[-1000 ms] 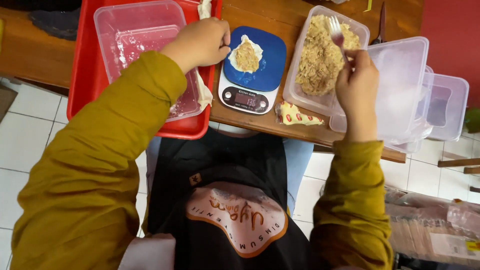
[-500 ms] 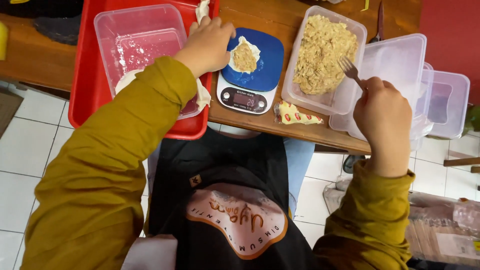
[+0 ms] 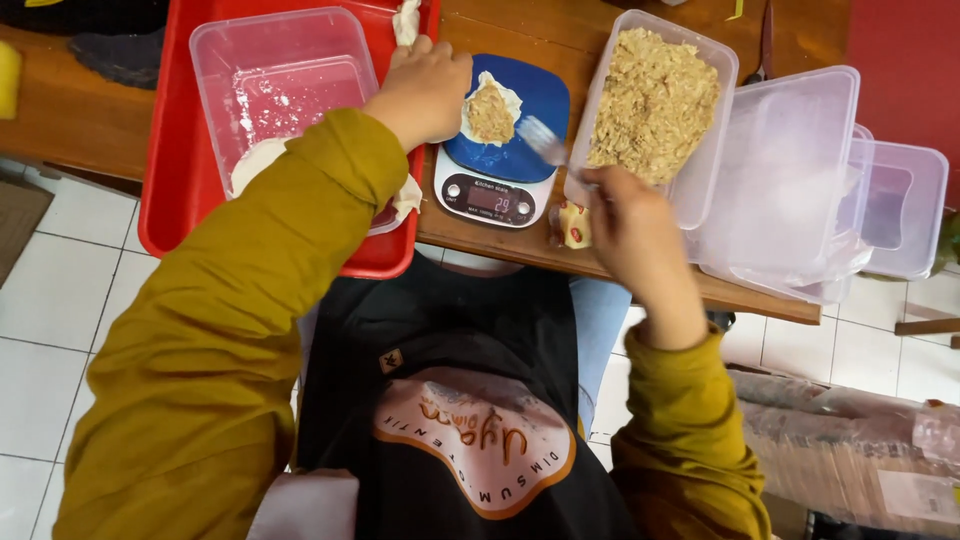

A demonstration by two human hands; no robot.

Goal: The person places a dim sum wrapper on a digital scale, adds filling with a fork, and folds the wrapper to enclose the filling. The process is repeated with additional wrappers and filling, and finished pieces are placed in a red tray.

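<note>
A thin white wrapper with a lump of brownish filling (image 3: 491,108) lies on the blue kitchen scale (image 3: 505,160). My left hand (image 3: 425,88) rests at the scale's left edge, fingers touching the wrapper. My right hand (image 3: 628,215) grips a metal fork (image 3: 543,140), whose tines hover over the scale's blue plate just right of the wrapper. A clear tub of minced filling (image 3: 655,95) stands right of the scale.
A red tray (image 3: 175,200) at left bears a clear plastic container (image 3: 275,80) dusted with flour, with pale wrappers near it. Empty clear containers (image 3: 800,180) are stacked at right. A small yellow object (image 3: 574,225) sits by the wooden table's (image 3: 560,35) front edge. White floor tiles lie below.
My right hand has swung the fork left, from over the filling tub and empty containers to above the scale. My left hand has stayed by the wrapper.
</note>
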